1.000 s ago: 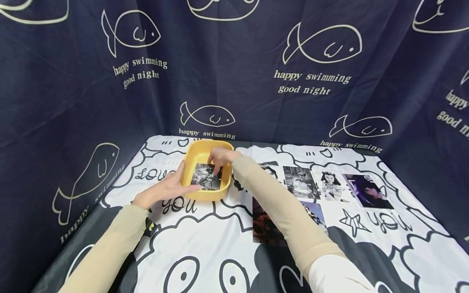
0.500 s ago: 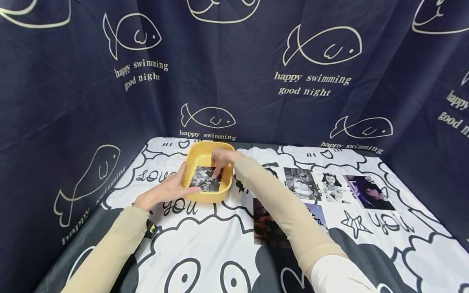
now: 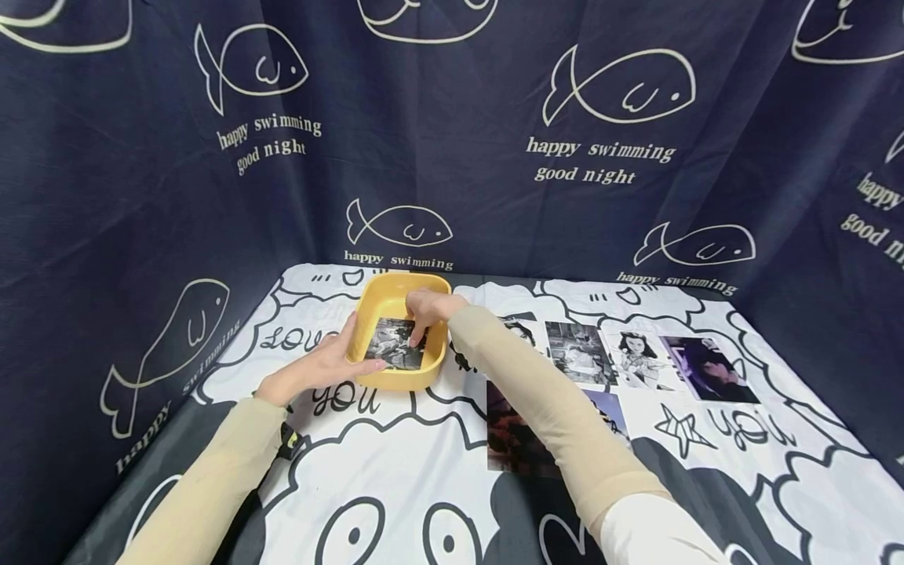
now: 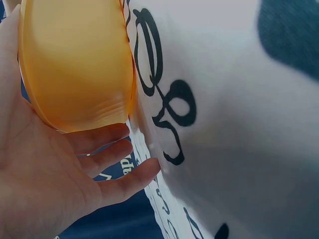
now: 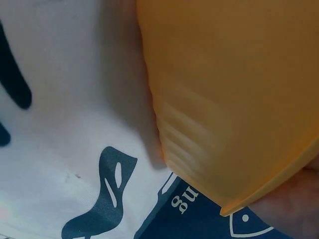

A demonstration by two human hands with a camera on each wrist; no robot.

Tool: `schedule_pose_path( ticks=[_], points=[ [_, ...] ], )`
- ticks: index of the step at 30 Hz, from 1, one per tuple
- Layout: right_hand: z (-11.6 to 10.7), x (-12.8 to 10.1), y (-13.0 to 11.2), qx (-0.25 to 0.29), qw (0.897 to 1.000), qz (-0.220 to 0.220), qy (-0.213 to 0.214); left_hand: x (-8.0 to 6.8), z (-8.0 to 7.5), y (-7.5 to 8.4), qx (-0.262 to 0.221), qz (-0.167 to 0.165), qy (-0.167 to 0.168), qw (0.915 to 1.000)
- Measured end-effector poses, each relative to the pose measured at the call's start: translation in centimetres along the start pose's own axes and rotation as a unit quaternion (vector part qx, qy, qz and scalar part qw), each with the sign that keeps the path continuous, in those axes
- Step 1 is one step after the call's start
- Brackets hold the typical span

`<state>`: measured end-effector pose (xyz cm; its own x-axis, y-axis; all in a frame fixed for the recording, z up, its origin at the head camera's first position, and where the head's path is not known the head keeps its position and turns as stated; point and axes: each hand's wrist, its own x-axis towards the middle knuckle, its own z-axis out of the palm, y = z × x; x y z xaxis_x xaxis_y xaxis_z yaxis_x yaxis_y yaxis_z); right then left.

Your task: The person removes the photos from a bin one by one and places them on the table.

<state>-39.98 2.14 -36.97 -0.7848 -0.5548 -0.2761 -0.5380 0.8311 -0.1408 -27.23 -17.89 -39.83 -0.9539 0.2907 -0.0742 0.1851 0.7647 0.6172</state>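
Observation:
A yellow tray stands on the printed cloth at the back left. Inside it lies a black-and-white photo. My left hand braces the tray's near left corner, thumb along the left wall and fairly straight fingers along the front wall. Reaching in from the right, my right hand has its bent fingers on the photo's right edge. The thumb is hidden, and the grip looks like a pinch. The right wrist view shows only the tray's outer wall and a bit of hand.
Several more photos lie on the cloth right of the tray: a row and a dark one partly under my right sleeve. Dark fish-print curtains wall in the table on three sides.
Almost nothing: my right fingertips have crept slightly toward me on the photo in the tray. The left hand stays at the tray's corner.

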Motion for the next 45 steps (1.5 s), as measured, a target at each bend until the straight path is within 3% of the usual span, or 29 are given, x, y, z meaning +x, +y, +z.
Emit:
schedule_pose_path(
  ticks=[31, 38, 42, 45],
  points=[
    [0.03, 0.22, 0.1, -0.004, 1.0, -0.001, -0.013, 0.01, -0.01, -0.03, 0.002, -0.012, -0.007, 0.9999],
    [0.1, 0.17, 0.18, -0.004, 1.0, 0.0, -0.013, 0.14, 0.05, -0.03, -0.005, 0.011, 0.002, 0.9999],
    [0.2, 0.3, 0.28, 0.028, 0.999, -0.024, -0.003, 0.15, 0.03, -0.08, -0.009, 0.019, 0.004, 0.9998],
    [0.23, 0.37, 0.44, 0.133, 0.99, -0.045, -0.01, 0.19, 0.01, -0.18, -0.007, 0.013, 0.003, 0.9999]
  ],
)
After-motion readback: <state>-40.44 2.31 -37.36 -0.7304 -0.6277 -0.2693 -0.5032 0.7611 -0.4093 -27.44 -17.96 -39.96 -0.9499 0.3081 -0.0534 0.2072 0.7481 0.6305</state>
